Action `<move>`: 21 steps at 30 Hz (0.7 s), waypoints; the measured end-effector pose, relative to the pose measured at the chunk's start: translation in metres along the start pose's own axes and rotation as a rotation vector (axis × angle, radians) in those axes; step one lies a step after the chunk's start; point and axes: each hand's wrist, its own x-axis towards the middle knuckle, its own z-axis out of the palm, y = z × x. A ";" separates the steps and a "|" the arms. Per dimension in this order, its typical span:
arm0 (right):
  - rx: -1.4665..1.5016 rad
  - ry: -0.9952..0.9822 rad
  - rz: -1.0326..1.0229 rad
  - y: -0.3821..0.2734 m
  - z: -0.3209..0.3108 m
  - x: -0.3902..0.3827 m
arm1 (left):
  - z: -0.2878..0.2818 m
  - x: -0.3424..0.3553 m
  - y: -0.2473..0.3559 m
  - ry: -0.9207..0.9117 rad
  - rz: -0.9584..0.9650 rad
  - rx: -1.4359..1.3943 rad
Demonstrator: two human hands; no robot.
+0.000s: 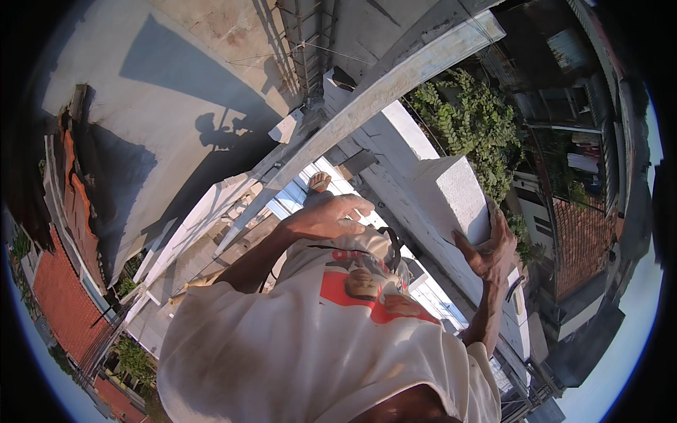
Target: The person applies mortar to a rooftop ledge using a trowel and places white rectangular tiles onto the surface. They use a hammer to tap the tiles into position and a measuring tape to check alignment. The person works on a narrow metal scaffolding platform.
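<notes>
A white rectangular block (455, 194) with a rough, sunlit face sits on top of the white block wall (402, 187), to my right. My right hand (492, 248) grips its near end, thumb on one side and fingers wrapped round the other. In front of my waist hovers my left hand (328, 217), fingers apart and loosely bent, with nothing visible in it. Past that hand, my foot (319, 181) in a sandal shows on a narrow, bright surface.
A long pale beam (381, 92) slants across ahead of me. A leafy tree (469, 120) grows just beyond the wall. A grey plastered wall (176, 92) carrying shadows rises at the left. Tiled roofs (67, 289) lie far below, and a metal lattice (303, 42) stands at the far side.
</notes>
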 end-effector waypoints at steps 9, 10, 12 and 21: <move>-0.059 -0.113 0.274 0.083 0.123 -0.085 | -0.009 0.009 -0.057 0.004 -0.156 0.176; -0.059 -0.112 0.311 0.087 0.131 -0.091 | -0.008 0.008 -0.066 0.034 -0.183 0.183; -0.039 -0.071 0.293 0.115 0.146 -0.110 | -0.002 0.006 -0.066 0.075 -0.241 0.162; 0.077 -0.162 0.494 0.191 0.215 -0.178 | 0.061 -0.022 -0.120 0.135 -0.411 0.398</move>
